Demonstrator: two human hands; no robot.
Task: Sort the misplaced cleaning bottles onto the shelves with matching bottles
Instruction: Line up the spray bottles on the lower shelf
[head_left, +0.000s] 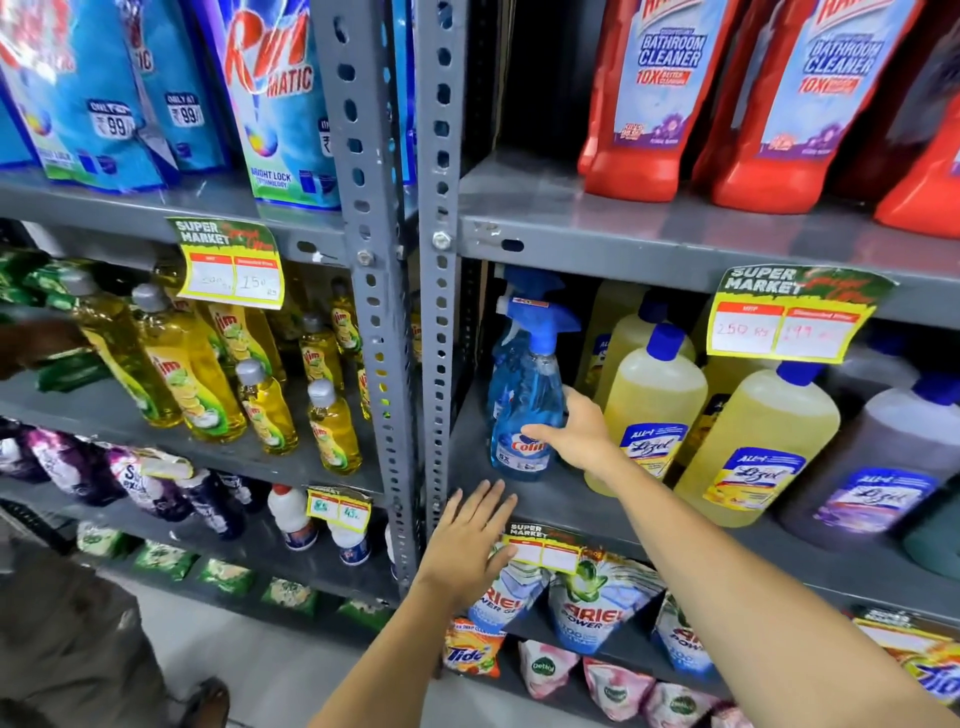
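A blue Colin spray bottle (524, 400) stands upright at the left end of the middle right shelf (566, 499), with a second blue spray bottle (530, 288) just behind it. My right hand (576, 436) wraps its lower body, thumb across the label and fingers round the right side. My left hand (470, 535) hovers flat with fingers spread over that shelf's front edge, holding nothing. Yellow Lizol bottles (649, 415) stand right beside the spray bottle.
Red bathroom cleaner bottles (670, 104) fill the shelf above. Yellow Vim bottles (192, 374) stand on the left rack beyond the grey uprights (439, 312). A purple Lizol bottle (878, 467) is at the right. Another person's hand (36, 343) reaches in at the far left.
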